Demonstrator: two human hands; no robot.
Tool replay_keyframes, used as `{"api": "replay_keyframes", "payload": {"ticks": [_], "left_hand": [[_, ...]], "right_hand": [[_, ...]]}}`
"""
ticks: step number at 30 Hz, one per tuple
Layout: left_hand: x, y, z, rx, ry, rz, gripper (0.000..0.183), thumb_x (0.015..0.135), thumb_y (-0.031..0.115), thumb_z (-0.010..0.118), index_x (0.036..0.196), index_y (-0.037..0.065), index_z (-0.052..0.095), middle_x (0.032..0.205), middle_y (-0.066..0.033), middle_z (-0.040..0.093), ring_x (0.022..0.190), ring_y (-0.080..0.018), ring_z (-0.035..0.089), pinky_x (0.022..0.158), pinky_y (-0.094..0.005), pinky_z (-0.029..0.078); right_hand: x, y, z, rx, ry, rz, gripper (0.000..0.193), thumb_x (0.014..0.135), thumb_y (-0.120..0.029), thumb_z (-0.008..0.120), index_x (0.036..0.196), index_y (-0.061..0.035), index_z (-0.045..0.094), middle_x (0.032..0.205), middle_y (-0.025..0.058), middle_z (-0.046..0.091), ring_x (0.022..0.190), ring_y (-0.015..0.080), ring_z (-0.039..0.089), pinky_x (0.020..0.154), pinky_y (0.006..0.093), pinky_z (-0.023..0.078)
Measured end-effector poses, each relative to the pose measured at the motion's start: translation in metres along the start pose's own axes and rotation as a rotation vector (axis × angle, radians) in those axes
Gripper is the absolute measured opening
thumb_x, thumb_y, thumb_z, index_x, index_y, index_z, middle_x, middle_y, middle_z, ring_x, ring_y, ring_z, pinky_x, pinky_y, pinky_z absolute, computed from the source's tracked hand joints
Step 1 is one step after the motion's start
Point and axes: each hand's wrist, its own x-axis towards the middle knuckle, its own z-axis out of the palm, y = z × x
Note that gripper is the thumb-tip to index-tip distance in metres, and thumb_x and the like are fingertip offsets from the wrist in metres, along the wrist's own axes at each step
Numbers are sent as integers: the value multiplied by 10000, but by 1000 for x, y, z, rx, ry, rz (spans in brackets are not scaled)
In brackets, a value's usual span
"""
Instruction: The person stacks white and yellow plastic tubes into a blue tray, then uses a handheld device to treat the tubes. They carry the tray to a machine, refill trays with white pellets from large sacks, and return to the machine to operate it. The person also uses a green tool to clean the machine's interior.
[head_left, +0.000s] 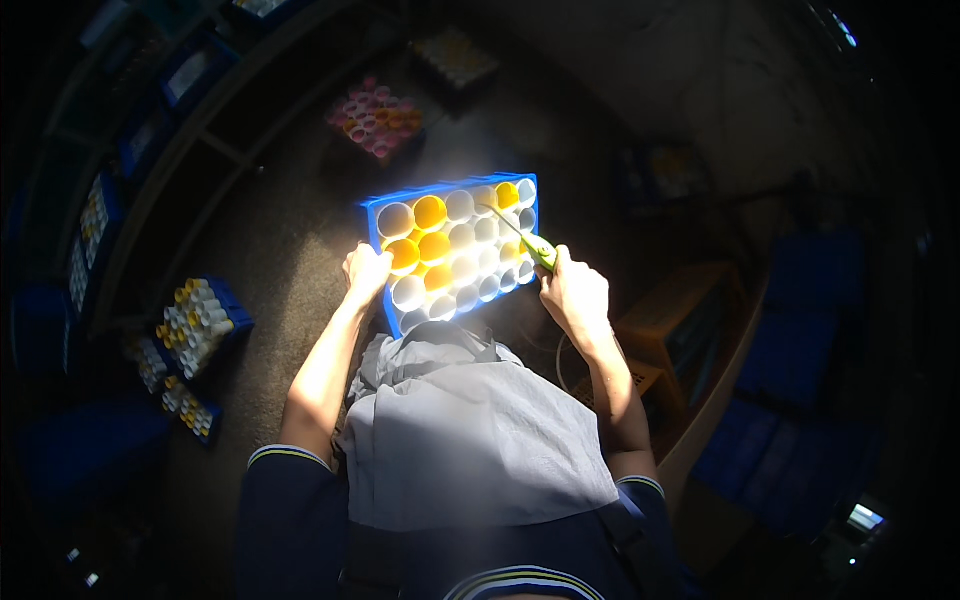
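Blue crate [420, 192], lit brightly, sits mid-view just beyond the person's lap, lower edge by the grey apron [470, 430]; can't tell if it's resting on anything. It's packed w/ rows of open-ended tubes [463, 238], mostly white, some yellow, mouths facing up. L hand [366, 272] is closed around the crate's L edge, fingers curled, approx. halfway down. R hand [578, 297], at the R edge, has its fingers wrapped round a green tool [541, 252], thin tip angled up-L over the tubes; can't tell whether tip touches one. Further out: L side, another stack of white & yellow tubes [205, 325] w/ blue crate wall behind, on the floor [260, 330]; top, pink tubes [375, 115] w/ a few orange, in shade. R side, an orange bin [665, 310] near the R forearm, then dark blue bins [790, 350] beyond, details too dim.
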Motion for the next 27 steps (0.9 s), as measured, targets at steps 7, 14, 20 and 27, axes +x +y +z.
{"api": "replay_keyframes", "payload": {"ticks": [7,14,20,27], "left_hand": [[87,-35,-25,-127,-54,-118,398,782,292,668,895,-89,685,888,-273,689,873,-379,688,765,-425,523],[175,-78,-66,-347,-154,-165,320,753,250,694,775,-68,678,747,-215,684,727,-293,687,666,-402,487],[210,-96,-96,-432,-173,-231,255,762,209,708,751,-44,683,676,-78,660,622,-151,622,584,-337,461],[275,-105,-102,-796,-53,-292,161,791,142,695,747,-7,652,722,3,611,640,-91,534,582,-300,434]], "right_hand": [[0,-31,-40,80,-468,-59,339,888,-346,645,1032,-50,564,716,178,657,673,346,657,624,432,524],[110,-30,-31,-122,-195,210,310,879,-316,653,1013,-49,574,732,171,671,668,359,661,598,429,530],[194,-45,-36,-225,-151,234,322,867,-323,662,1007,-46,573,716,175,671,666,352,667,596,424,538],[292,-29,-19,-384,-235,51,384,852,-341,676,1085,-40,619,689,147,669,638,294,673,594,389,537]]}}
